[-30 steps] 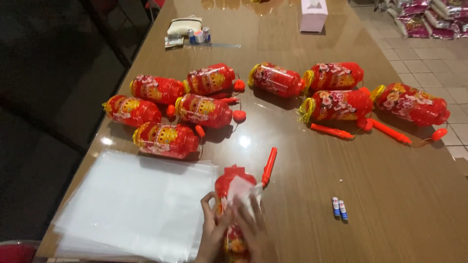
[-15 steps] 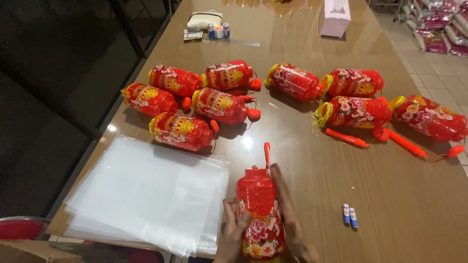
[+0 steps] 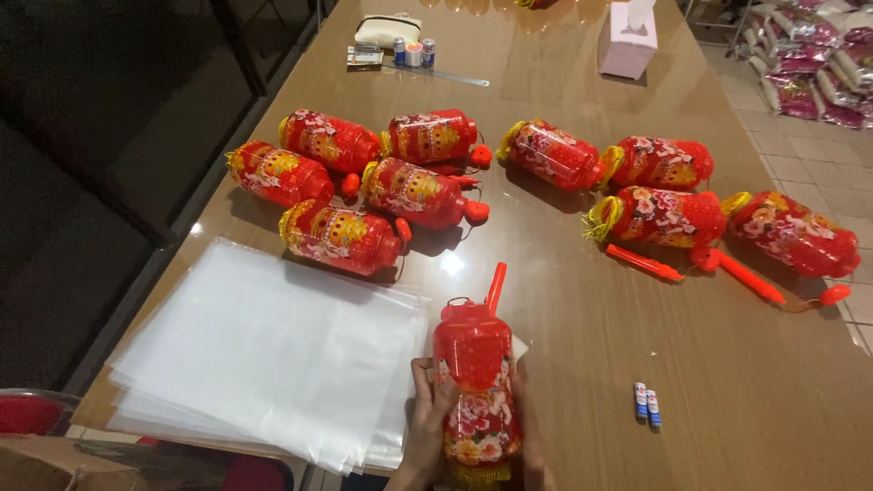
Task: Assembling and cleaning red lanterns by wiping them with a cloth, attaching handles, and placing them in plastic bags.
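While nine lanterns (image 3: 414,193) are lying unbagged beyond them, both hands (image 3: 435,409) are clasping another lantern (image 3: 476,382) beside the bag stack (image 3: 264,350).

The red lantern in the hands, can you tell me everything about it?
The red lantern is a shiny plastic-looking cylinder with flower pictures, lying lengthwise on the brown table. A red stick pokes out beyond its far end. The left hand grips one side; the right hand is mostly hidden behind it. Clear plastic sheets lie beside it.
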